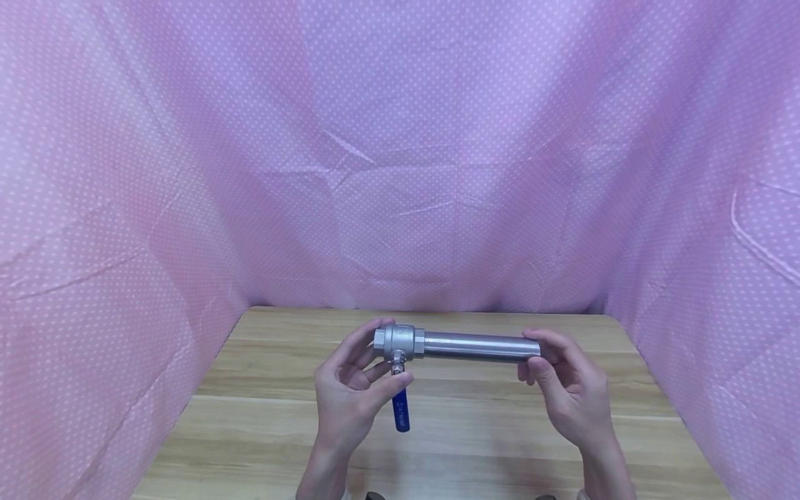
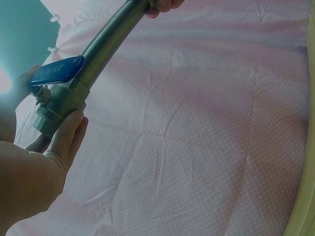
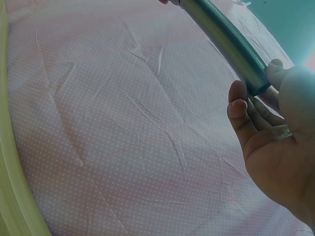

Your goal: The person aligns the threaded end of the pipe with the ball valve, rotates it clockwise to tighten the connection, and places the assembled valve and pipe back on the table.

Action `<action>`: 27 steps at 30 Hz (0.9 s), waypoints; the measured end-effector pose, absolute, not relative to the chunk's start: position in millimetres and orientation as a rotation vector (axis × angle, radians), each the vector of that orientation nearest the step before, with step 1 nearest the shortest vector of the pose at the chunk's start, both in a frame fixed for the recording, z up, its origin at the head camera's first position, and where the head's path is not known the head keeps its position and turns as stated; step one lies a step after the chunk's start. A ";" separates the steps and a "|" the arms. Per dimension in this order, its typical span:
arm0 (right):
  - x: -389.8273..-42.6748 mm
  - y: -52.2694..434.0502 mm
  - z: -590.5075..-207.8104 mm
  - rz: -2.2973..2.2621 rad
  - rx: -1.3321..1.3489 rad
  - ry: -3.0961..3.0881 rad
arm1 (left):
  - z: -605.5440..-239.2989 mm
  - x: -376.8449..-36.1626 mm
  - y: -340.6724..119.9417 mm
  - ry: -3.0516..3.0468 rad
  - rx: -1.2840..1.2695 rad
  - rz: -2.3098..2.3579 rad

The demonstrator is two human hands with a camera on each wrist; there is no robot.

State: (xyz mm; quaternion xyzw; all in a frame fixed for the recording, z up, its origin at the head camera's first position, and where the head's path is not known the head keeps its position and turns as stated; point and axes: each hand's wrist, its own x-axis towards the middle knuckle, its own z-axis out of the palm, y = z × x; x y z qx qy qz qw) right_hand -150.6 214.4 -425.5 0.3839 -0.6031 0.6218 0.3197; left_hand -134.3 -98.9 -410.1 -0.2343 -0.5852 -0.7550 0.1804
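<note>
Valve (image 1: 400, 342) with blue handle (image 1: 401, 411) joined to steel pipe (image 1: 478, 346), held level above the worktop (image 1: 262, 417). Left hand (image 1: 350, 396): fingers curled round the valve body, thumb at the handle stem. Right hand (image 1: 571, 389): fingers clamped on the pipe's free end. Pink dotted cloth (image 1: 187, 173) surrounds.

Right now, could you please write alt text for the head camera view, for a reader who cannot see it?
Two bare hands hold a steel ball valve screwed onto a steel pipe level above a wooden table: the left hand grips the valve, whose blue handle points down, and the right hand holds the pipe's far end. Pink dotted cloth surrounds the table.
</note>
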 end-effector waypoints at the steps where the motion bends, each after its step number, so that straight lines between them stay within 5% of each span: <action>1: -150.6 214.4 -425.4 1.631 1.007 -1.589 | -410.0 -134.3 -99.0 -1.653 -0.662 -2.135; 27: -153.1 212.4 -421.4 1.761 1.150 -1.474 | -409.9 -135.3 -97.8 -1.664 -0.634 -2.122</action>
